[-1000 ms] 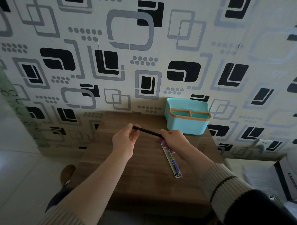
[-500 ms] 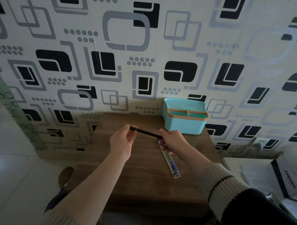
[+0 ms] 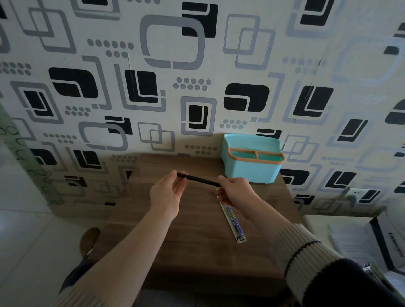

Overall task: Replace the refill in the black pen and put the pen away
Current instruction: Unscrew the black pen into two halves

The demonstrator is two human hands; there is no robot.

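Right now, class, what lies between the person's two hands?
In the head view, a slim black pen spans from the left hand to the right hand.

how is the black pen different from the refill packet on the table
The black pen is plain dark, held above the table between the left hand and right hand; the refill packet is pale with purple print and lies flat on the wood. The pen runs roughly side to side, the packet diagonally toward the camera. Both are long and slim.

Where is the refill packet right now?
The refill packet lies flat on the wooden table, right of centre, partly under the right hand.
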